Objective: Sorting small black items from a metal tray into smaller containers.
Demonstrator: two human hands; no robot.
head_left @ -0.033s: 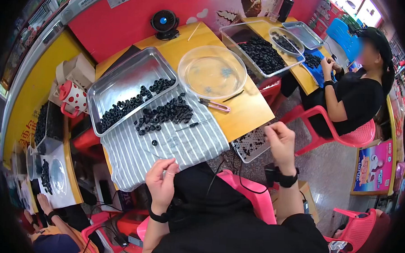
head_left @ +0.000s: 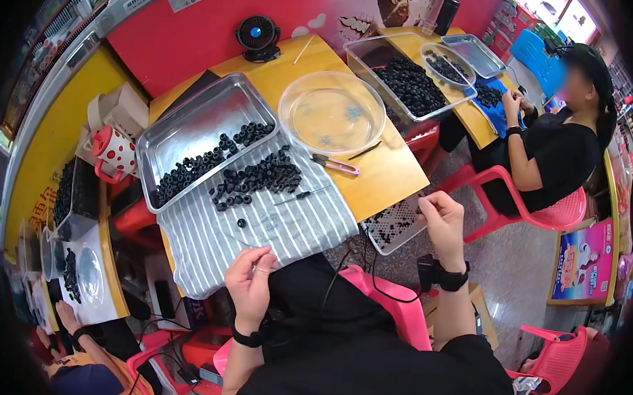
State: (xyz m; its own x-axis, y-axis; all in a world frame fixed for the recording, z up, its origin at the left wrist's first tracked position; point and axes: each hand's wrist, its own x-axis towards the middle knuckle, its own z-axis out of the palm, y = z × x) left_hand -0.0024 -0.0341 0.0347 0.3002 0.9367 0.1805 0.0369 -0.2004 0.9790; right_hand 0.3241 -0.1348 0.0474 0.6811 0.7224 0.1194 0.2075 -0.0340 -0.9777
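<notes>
My left hand [head_left: 250, 279] is closed in a pinch just off the near edge of a grey-and-white striped cloth [head_left: 308, 229]. Whatever it holds is too fine to make out. Raised to the right of the table, my right hand [head_left: 444, 221] pinches too, and what is between its fingers cannot be made out. Small black ring-like pieces [head_left: 264, 174] lie heaped on the cloth, with a single black piece [head_left: 242, 223] nearer my left hand. A thin tool with a dark middle [head_left: 302, 195] rests beside the heap. More such pieces fill the near side of a metal tray [head_left: 185, 132].
A round clear plastic tub [head_left: 327, 113] and pink-handled thread snips [head_left: 340, 167] are on the yellow table [head_left: 395, 173]. A small black fan [head_left: 258, 36] stands behind. Below the right edge is a perforated tray [head_left: 400, 226]. A co-worker [head_left: 545, 144] sits right, near a bin of black pieces [head_left: 413, 85].
My right hand has shifted slightly to the right and turned a little. My left hand has barely moved. The things on the table are unchanged.
</notes>
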